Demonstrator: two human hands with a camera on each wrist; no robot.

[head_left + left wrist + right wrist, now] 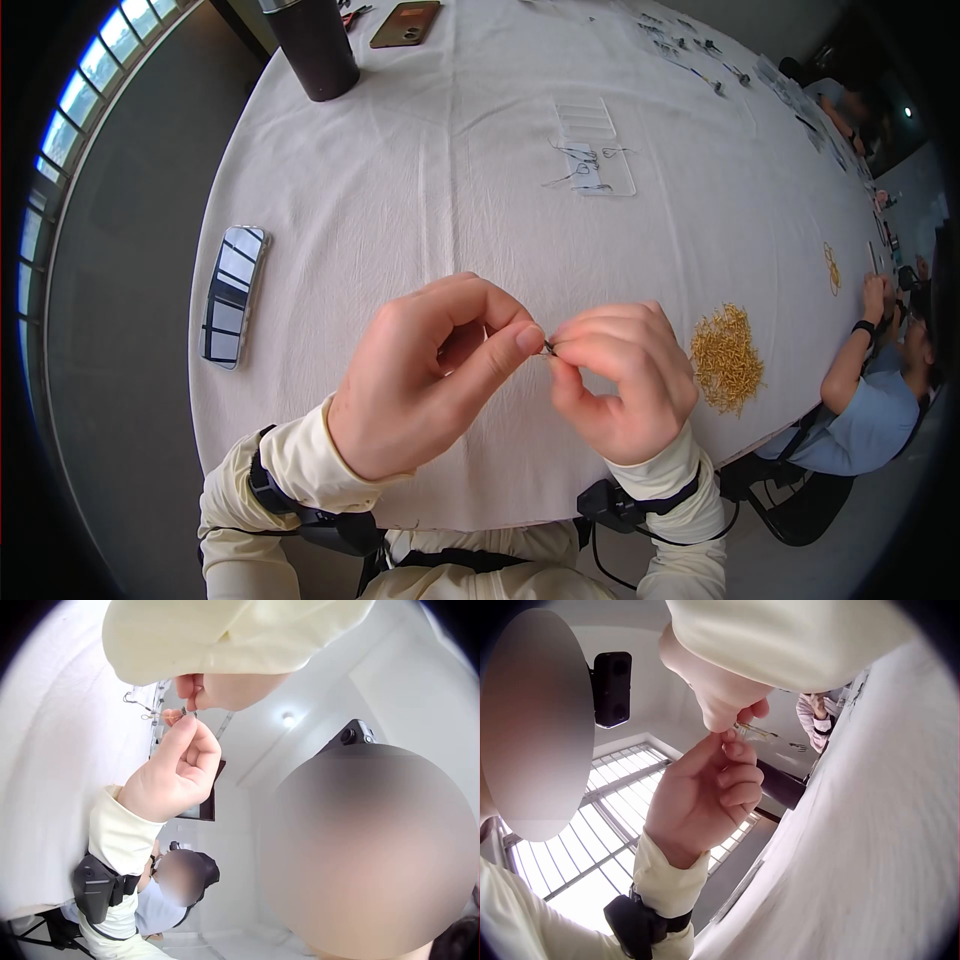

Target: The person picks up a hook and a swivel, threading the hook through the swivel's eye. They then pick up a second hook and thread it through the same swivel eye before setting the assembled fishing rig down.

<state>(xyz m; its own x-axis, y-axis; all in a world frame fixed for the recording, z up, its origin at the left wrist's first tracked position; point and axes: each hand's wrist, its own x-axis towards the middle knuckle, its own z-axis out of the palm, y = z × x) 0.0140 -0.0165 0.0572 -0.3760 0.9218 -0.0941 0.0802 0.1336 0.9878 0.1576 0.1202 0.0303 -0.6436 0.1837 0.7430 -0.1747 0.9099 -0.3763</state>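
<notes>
Fingertips of both hands meet over the tablecloth near its front edge. The left hand (430,375) pinches a small dark piece (549,348) between thumb and forefinger. From the other side the right hand (630,385) pinches the same piece, its fingers bent. In the left wrist view a thin wire piece (152,715) with a loop and hook-like end sticks out past the fingertips. The right wrist view shows a thin, partly gold-coloured piece (754,731) with hooked ends (799,747) beside the fingers. Fingertips hide where the parts join.
Right of the hands lies a pile of small gold pieces (727,358). A clear plastic box (622,178) holding hooked wires is further back. A phone (233,296) lies left, a dark tumbler (312,50) and another phone (405,24) behind. Another person (865,410) sits at right.
</notes>
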